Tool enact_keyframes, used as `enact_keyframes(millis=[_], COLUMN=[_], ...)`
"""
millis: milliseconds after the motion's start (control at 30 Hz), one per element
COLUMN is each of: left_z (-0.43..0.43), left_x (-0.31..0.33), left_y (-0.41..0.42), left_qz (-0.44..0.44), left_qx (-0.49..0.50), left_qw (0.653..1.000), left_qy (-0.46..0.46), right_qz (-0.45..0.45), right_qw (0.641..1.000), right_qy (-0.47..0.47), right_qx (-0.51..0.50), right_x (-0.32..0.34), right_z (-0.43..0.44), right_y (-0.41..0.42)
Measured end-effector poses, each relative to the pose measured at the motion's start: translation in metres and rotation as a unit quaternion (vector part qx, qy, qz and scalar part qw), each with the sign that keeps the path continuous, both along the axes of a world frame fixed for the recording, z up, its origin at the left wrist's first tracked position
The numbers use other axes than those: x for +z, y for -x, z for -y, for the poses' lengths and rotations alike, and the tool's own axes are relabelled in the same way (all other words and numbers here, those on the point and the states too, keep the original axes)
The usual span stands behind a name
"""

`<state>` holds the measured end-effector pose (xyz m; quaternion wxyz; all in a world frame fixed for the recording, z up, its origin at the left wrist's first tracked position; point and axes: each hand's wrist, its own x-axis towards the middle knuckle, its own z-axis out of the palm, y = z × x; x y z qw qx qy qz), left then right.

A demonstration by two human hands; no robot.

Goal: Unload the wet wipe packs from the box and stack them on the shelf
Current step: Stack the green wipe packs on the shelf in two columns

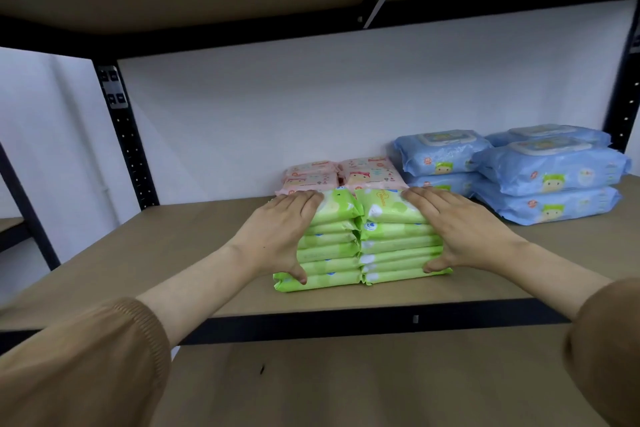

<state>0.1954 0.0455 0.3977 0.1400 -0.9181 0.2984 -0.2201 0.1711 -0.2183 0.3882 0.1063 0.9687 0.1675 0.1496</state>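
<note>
left hand: fingers over top, thumb low, clamped on green packs | right hand: same grip, opposite side | packs on shelf

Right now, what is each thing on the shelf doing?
green packs, two stacks side by side on the shelf
left hand, grips the left stack
right hand, grips the right stack
pink packs, stacked flat behind
blue packs, stacked, lids closed
</note>
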Motion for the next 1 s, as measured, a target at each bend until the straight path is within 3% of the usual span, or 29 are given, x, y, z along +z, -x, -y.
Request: enact_keyframes(millis=[333, 1000], left_z=[-0.024, -0.162], left_x=[0.004, 0.000], left_y=[-0.006, -0.011], left_qz=[-0.023, -0.019], left_qx=[0.019, 0.139], left_qw=[1.000, 0.990], left_qy=[0.002, 0.015], right_qz=[0.042, 0.016], right_qw=[0.997, 0.985], right_qy=[-0.034, -0.041], right_qx=[0.052, 0.170], right_x=[-0.008, -0.006], right_z=[-0.021, -0.165], right_y=[-0.024, -0.084])
